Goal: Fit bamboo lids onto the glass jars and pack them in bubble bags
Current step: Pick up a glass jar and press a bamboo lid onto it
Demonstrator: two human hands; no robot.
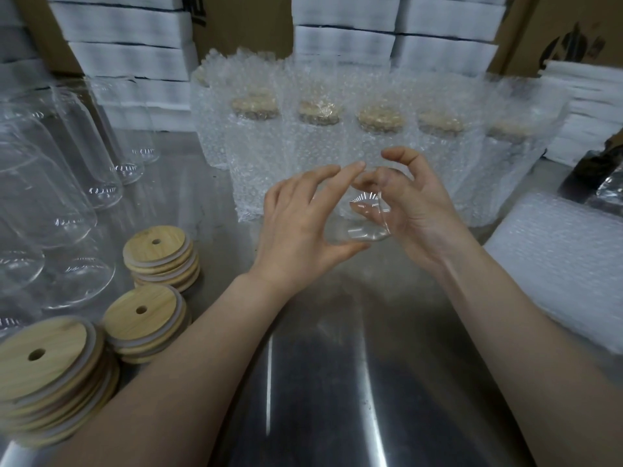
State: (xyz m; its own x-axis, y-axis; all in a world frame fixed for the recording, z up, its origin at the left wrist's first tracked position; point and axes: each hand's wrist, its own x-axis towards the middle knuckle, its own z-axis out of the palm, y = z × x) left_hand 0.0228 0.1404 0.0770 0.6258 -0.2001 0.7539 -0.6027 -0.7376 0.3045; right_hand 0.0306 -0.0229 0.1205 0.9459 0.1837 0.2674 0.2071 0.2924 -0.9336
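A clear glass jar (365, 219) without a lid sits between my two hands above the steel table (337, 365). My left hand (300, 227) holds it with the thumb underneath and the fingers arched over the top. My right hand (408, 203) grips its right side, fingers curled behind the glass and thumb raised. Three stacks of bamboo lids with straw holes lie at the left: a far stack (156, 254), a middle stack (145, 320) and a near stack (47, 365). A pile of flat bubble bags (566, 264) lies at the right.
Several empty glass jars (50, 197) crowd the left side of the table. A row of lidded jars in bubble bags (337, 146) stands just behind my hands. White foam sheets (128, 38) and cardboard boxes are stacked at the back.
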